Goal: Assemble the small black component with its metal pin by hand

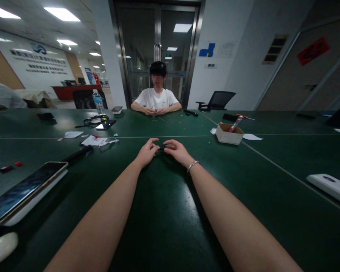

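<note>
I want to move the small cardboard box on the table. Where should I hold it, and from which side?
Grip the cardboard box by its two outer side walls, coming from above. Its top is open and a red-handled tool leans out, so avoid that corner.

Counts, head view: 2 hands of the wearer, left hand [147, 152] & right hand [178, 150], meeting on 1 small dark part [162, 147]. 1 bracelet [193, 165] on the right wrist. 1 other person [156, 99] seated opposite, w/ 2 hands together on the table. 1 green table [170, 211]. 2 smartphones: 1 near left [22, 190], 1 farther back [105, 124]. 1 water bottle [97, 101]. 1 cardboard box [229, 133] w/ 1 red-handled screwdriver [235, 123] in it. 2 small red bits [11, 166] at left. 1 white device [330, 186] at right. 2 office chairs: 1 [217, 100], another [86, 99]. Approx. 4 paper scraps [94, 141]; exact no. unclear.
</note>
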`<state>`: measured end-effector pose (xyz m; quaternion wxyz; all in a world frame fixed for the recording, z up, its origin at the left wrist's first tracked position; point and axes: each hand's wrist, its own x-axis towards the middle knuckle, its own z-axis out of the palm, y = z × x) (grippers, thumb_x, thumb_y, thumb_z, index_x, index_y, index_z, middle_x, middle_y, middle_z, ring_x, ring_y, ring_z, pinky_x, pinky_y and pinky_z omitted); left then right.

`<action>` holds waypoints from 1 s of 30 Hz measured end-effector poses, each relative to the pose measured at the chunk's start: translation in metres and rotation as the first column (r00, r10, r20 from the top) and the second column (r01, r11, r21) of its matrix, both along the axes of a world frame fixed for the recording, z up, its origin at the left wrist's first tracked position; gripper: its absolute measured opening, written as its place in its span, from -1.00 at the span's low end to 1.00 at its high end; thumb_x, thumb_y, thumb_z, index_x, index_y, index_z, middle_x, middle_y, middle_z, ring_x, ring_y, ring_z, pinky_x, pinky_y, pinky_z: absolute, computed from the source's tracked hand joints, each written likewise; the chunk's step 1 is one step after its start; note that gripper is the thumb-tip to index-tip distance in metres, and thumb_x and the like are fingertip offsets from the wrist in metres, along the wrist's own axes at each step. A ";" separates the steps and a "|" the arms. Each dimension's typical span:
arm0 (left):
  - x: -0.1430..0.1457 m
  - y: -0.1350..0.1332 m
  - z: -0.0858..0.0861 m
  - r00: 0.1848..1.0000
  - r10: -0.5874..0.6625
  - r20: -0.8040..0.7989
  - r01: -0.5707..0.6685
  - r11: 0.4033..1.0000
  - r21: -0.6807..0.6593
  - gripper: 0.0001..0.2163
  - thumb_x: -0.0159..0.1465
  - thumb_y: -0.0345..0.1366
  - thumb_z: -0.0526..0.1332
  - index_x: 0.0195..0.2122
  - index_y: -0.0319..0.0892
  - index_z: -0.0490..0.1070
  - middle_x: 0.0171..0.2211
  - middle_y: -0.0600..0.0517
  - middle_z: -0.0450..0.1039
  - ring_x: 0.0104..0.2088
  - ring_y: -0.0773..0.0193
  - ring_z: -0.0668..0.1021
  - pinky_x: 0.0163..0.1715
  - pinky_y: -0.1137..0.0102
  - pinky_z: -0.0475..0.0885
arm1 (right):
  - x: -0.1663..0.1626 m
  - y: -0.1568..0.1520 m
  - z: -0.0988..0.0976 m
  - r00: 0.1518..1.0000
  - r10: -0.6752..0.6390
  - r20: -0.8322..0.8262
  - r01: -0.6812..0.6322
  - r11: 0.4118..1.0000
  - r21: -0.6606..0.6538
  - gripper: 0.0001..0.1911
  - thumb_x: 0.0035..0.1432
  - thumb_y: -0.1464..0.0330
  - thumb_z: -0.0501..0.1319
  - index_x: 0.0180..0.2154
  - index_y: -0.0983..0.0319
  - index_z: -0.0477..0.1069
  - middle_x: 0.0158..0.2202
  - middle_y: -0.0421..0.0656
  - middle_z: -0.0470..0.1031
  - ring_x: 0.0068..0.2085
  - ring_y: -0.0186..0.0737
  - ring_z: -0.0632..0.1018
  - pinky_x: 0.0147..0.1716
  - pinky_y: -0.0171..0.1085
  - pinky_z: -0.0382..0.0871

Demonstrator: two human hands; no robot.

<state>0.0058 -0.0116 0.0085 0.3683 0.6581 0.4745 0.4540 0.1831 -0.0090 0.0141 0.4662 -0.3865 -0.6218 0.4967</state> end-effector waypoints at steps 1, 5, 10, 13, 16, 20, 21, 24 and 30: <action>0.000 0.000 0.000 1.000 -0.006 -0.014 0.006 1.000 -0.010 -0.66 0.25 -0.22 0.10 0.04 -0.15 0.34 -0.52 0.13 0.33 -0.55 0.40 0.38 -0.47 0.46 0.29 | 0.000 0.000 0.000 1.000 0.000 0.000 0.000 1.000 -0.001 -0.71 -0.07 0.51 0.28 -0.22 0.22 0.40 -0.38 -0.22 0.53 -0.37 -0.33 0.54 -0.28 -0.29 0.41; -0.001 -0.001 0.001 1.000 0.005 -0.028 -0.005 1.000 -0.016 -0.70 0.26 -0.21 0.07 -0.03 -0.14 0.40 -0.49 0.11 0.36 -0.53 0.40 0.39 -0.46 0.45 0.31 | 0.000 0.000 0.001 1.000 -0.003 0.000 0.003 1.000 0.002 -0.70 -0.07 0.51 0.28 -0.22 0.23 0.39 -0.39 -0.23 0.53 -0.37 -0.35 0.54 -0.30 -0.32 0.40; -0.002 0.002 -0.001 1.000 -0.023 -0.021 0.022 0.999 -0.024 -0.69 0.27 -0.22 0.04 -0.02 -0.15 0.39 -0.53 0.11 0.34 -0.53 0.38 0.38 -0.47 0.45 0.30 | 0.000 0.000 0.000 1.000 0.008 -0.001 -0.008 1.000 0.009 -0.71 -0.06 0.50 0.28 -0.21 0.23 0.40 -0.37 -0.22 0.54 -0.35 -0.34 0.54 -0.29 -0.32 0.41; -0.002 0.003 -0.002 1.000 -0.007 -0.019 0.006 1.000 -0.017 -0.71 0.24 -0.26 0.07 -0.05 -0.14 0.41 -0.46 0.09 0.37 -0.50 0.39 0.41 -0.44 0.45 0.33 | 0.001 0.000 0.000 1.000 0.005 0.002 -0.005 1.000 0.008 -0.70 -0.06 0.50 0.29 -0.21 0.22 0.40 -0.37 -0.21 0.54 -0.35 -0.33 0.54 -0.26 -0.29 0.43; -0.002 0.001 -0.001 0.999 0.009 -0.031 -0.009 1.000 0.000 -0.73 0.21 -0.27 0.11 -0.07 -0.14 0.41 -0.44 0.09 0.37 -0.48 0.38 0.41 -0.42 0.44 0.34 | 0.001 0.000 0.000 1.000 0.001 0.002 -0.001 1.000 0.007 -0.71 -0.06 0.50 0.29 -0.22 0.22 0.40 -0.37 -0.21 0.53 -0.33 -0.31 0.55 -0.23 -0.27 0.44; -0.002 0.001 -0.001 0.999 -0.012 -0.033 0.011 1.000 -0.021 -0.72 0.26 -0.20 0.05 -0.08 -0.16 0.41 -0.51 0.09 0.35 -0.51 0.37 0.40 -0.45 0.44 0.32 | 0.001 0.000 0.000 1.000 0.002 0.007 -0.002 1.000 0.011 -0.71 -0.06 0.50 0.29 -0.22 0.22 0.41 -0.37 -0.21 0.54 -0.34 -0.31 0.54 -0.22 -0.26 0.44; -0.001 0.002 -0.001 0.999 -0.009 -0.032 0.009 1.000 -0.015 -0.73 0.25 -0.22 0.07 -0.09 -0.16 0.42 -0.49 0.09 0.36 -0.50 0.37 0.40 -0.44 0.43 0.32 | 0.001 0.000 0.000 1.000 0.003 0.007 -0.003 1.000 0.010 -0.71 -0.05 0.50 0.29 -0.22 0.22 0.41 -0.37 -0.21 0.54 -0.34 -0.32 0.54 -0.22 -0.26 0.44; -0.001 0.003 -0.002 1.000 0.000 -0.026 0.000 1.000 0.004 -0.73 0.22 -0.25 0.10 -0.08 -0.14 0.42 -0.46 0.09 0.37 -0.50 0.39 0.40 -0.42 0.44 0.32 | 0.000 0.000 0.001 1.000 0.009 0.002 -0.009 1.000 -0.008 -0.71 -0.05 0.51 0.28 -0.21 0.22 0.40 -0.37 -0.22 0.53 -0.35 -0.33 0.54 -0.22 -0.27 0.43; -0.002 0.002 0.000 1.000 0.004 -0.017 -0.004 1.000 0.011 -0.72 0.22 -0.23 0.11 -0.08 -0.15 0.42 -0.44 0.09 0.38 -0.50 0.40 0.40 -0.42 0.44 0.33 | 0.000 0.001 -0.001 1.000 0.000 -0.001 0.000 1.000 -0.009 -0.72 -0.04 0.52 0.27 -0.21 0.23 0.39 -0.38 -0.22 0.53 -0.35 -0.33 0.54 -0.22 -0.27 0.41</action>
